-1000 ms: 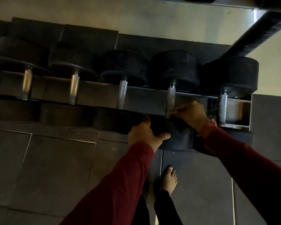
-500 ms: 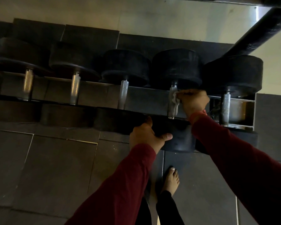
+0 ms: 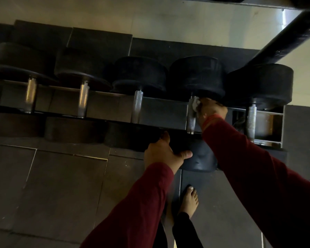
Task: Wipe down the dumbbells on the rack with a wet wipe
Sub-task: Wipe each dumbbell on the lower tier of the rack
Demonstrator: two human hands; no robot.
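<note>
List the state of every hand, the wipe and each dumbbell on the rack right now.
right hand: grips the wet wipe against the top of the fourth dumbbell's handle
left hand: holds that dumbbell's near head
fourth dumbbell: racked, being wiped
other four dumbbells: racked, untouched
rack: holds five dumbbells

Black heads (image 3: 195, 76) and silver knurled handles (image 3: 137, 106) are seen on the dumbbells. A white wipe (image 3: 195, 103) is shown at 2 o'clock. Dark red sleeves (image 3: 132, 212) are worn; grey tiles (image 3: 52, 185) are laid at 8 o'clock.
</note>
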